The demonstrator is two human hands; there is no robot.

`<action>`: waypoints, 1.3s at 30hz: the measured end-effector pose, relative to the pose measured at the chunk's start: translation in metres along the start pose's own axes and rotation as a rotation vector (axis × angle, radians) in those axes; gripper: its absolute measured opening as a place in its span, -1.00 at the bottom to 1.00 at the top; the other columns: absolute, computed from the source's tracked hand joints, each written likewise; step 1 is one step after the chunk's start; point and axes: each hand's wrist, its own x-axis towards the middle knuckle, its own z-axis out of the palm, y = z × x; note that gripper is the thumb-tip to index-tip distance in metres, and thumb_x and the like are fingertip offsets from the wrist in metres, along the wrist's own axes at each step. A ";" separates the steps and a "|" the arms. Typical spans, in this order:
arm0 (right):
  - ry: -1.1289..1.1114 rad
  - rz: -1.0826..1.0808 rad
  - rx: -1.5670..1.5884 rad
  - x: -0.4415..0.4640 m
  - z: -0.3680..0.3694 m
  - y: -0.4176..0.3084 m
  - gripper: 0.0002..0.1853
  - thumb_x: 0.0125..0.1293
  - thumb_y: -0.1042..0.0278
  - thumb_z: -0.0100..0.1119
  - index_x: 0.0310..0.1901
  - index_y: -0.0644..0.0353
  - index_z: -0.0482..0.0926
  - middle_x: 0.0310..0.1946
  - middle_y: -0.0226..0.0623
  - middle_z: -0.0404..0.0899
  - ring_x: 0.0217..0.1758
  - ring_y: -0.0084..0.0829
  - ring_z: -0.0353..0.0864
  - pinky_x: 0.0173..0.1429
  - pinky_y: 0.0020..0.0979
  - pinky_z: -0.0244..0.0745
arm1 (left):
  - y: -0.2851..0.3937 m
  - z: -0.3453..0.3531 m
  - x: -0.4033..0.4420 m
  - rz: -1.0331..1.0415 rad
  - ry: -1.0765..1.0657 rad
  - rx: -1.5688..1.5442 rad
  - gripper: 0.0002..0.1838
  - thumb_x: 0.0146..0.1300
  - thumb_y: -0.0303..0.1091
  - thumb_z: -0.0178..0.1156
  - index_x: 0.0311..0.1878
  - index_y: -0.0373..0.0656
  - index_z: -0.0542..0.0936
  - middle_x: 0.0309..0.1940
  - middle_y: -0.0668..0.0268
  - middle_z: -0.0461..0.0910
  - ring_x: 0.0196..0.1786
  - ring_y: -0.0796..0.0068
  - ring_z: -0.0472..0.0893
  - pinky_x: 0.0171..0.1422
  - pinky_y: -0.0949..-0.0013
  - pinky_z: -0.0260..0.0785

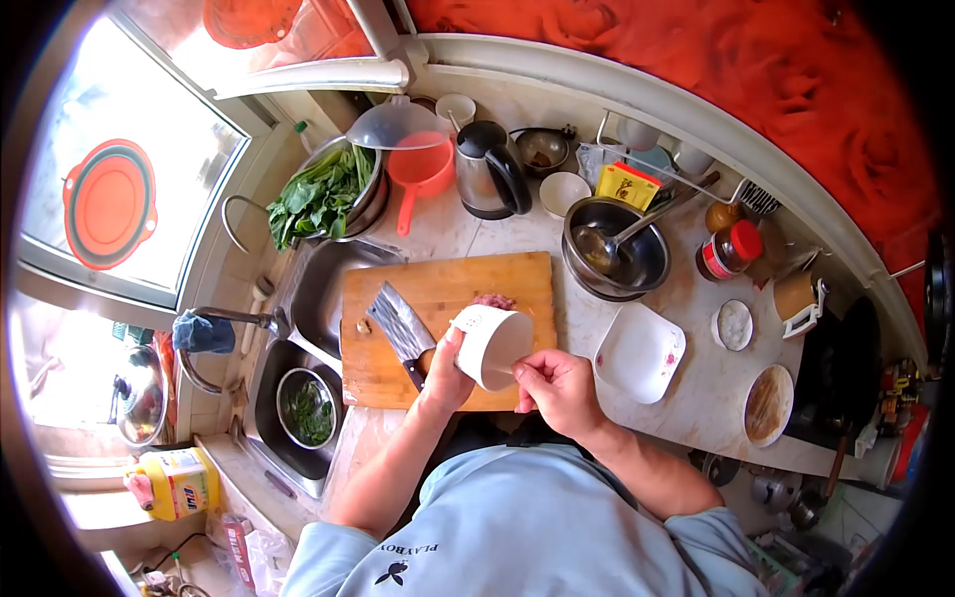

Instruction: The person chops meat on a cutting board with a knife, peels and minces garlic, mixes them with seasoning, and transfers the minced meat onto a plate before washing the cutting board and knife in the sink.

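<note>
My left hand (448, 373) is closed around a white bowl (485, 350), which is tilted so its opening faces right. At the bowl's right rim my right hand (557, 388) is pinched; whatever lies between its fingertips, if anything, is too small to make out. Both hands are over the near side of a wooden cutting board (458, 279). A cleaver (398, 323) lies on the board left of the bowl, its dark handle towards me. Some minced meat (494, 300) shows just behind the bowl, which partly hides it.
Left is a double sink (333, 289) with a bowl of greens (306, 410). Behind are leafy vegetables (318, 194), a red strainer (420, 169) and a kettle (484, 174). Rightward stand a steel bowl (647, 269) with a ladle, a square dish (640, 353) and a red-lidded jar (731, 249).
</note>
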 end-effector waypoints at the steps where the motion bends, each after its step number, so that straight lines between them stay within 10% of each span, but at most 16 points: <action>1: 0.015 -0.013 0.017 0.001 0.001 0.002 -0.87 0.48 0.46 0.21 -0.22 0.35 0.63 -0.54 -0.42 0.61 -0.53 -0.64 0.60 -0.42 -0.54 0.54 | -0.006 -0.007 -0.003 -0.022 0.029 -0.021 -0.15 0.31 0.34 0.15 0.42 -0.17 0.39 0.31 0.18 0.54 0.34 0.24 0.54 0.44 0.17 0.36; 6: 0.072 -0.045 -0.057 0.001 0.000 -0.001 -0.87 0.51 0.44 0.19 -0.17 0.33 0.62 -0.52 -0.40 0.62 -0.51 -0.63 0.62 -0.37 -0.56 0.56 | -0.019 -0.020 -0.010 -0.052 0.170 -0.258 -0.19 0.44 0.37 -0.22 0.40 -0.13 0.43 0.28 0.14 0.56 0.33 0.14 0.56 0.42 0.02 0.40; 21: 0.193 -0.047 -0.384 0.053 -0.015 0.067 -0.86 0.50 0.44 0.19 -0.21 0.34 0.62 -0.53 -0.45 0.60 -0.53 -0.66 0.59 -0.42 -0.56 0.50 | 0.002 -0.099 -0.061 0.213 0.591 -0.429 -0.26 0.34 0.52 -0.11 0.32 0.20 0.50 0.19 0.46 0.59 0.20 0.36 0.56 0.16 0.14 0.35; 25: 0.221 -0.178 -0.548 0.081 -0.008 0.076 -0.86 0.50 0.45 0.18 -0.20 0.35 0.62 -0.50 -0.40 0.62 -0.52 -0.62 0.60 -0.41 -0.54 0.53 | 0.008 -0.105 -0.077 0.269 0.445 -0.541 -0.33 0.49 0.35 -0.12 0.36 0.03 0.47 0.28 0.41 0.54 0.38 0.33 0.47 0.50 0.13 0.26; 31: 0.159 -0.354 -0.891 0.064 -0.011 0.082 -0.93 0.37 0.48 0.24 -0.27 0.26 0.62 -0.50 -0.04 0.64 -0.42 -0.01 0.70 -0.36 -0.16 0.53 | 0.004 -0.100 -0.082 0.244 0.555 -0.460 -0.27 0.39 0.46 -0.10 0.36 0.14 0.48 0.26 0.40 0.55 0.30 0.28 0.51 0.32 0.09 0.34; 39: 0.013 -0.715 -1.221 0.064 -0.020 0.073 -0.96 0.35 0.50 0.25 -0.20 0.21 0.61 -0.45 -0.15 0.58 -0.40 -0.09 0.65 -0.34 -0.13 0.56 | 0.000 -0.093 -0.074 0.225 0.532 -0.507 -0.32 0.42 0.42 -0.09 0.33 0.14 0.49 0.24 0.41 0.56 0.31 0.30 0.50 0.40 0.07 0.29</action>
